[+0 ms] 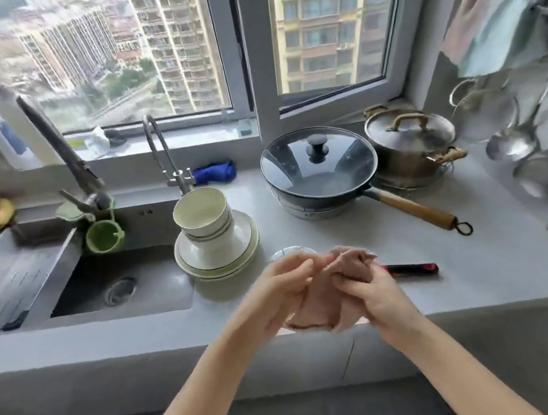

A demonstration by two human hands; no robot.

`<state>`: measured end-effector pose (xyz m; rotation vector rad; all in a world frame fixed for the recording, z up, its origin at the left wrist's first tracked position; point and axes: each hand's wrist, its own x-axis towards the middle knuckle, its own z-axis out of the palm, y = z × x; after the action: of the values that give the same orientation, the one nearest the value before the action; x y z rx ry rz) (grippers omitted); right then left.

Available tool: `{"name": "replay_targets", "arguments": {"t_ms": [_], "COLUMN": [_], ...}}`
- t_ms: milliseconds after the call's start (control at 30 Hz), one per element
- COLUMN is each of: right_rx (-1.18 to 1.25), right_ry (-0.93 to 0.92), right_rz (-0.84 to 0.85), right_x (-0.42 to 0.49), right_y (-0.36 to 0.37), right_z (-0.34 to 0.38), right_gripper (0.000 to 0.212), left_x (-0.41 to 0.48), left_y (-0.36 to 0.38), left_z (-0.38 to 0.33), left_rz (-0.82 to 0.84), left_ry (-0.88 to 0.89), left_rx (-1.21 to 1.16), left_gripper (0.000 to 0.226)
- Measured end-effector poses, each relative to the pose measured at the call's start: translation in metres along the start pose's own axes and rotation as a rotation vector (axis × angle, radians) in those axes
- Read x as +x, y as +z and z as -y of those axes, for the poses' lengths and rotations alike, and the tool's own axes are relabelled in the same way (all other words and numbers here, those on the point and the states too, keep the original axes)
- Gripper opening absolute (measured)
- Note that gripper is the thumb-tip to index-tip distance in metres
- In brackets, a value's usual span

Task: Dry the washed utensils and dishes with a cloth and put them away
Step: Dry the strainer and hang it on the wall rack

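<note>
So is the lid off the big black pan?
No, the glass lid sits on the black pan, covering it.

Bright daylight from the window [143, 51]; wide-angle warp, blurred edges.

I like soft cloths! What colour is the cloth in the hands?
The cloth is pale pink, clearest in the head view.
</note>
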<state>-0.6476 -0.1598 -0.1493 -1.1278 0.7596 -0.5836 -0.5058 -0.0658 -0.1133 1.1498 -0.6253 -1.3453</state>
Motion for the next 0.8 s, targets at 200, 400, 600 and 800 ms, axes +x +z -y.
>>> {"name": "replay_targets", "arguments": {"t_ms": [200,400,600,800], "right_rx": [-0.033,-0.151,-0.164,-0.136], "right_ry": [0.033,0.066,0.148,0.152], "right_rz": [-0.251,-0.287,-0.299,-0.35], "right_x": [0.06,0.085,0.094,0.096], "right_y": [-0.052,-0.086,-0.099,-0.098], "right_z": [0.022,0.022,0.015,0.018], "right_gripper": [0.026,0.044,0.045,0.043], "left_x": [0.084,0.166,0.199,0.222], "left_y": [-0.022,0.007,-0.01,-0.014], "left_z": [0.072,0.096,0.11,0.113], "left_rz": [-0.537,-0.586,-0.607,-0.577], "left_ry": [-0.551,-0.532,-0.366,-0.45], "left_rx": [-0.334,-0.833,-0.947,-0.769], "left_gripper": [0.011,0.057,0.027,0.021]}}
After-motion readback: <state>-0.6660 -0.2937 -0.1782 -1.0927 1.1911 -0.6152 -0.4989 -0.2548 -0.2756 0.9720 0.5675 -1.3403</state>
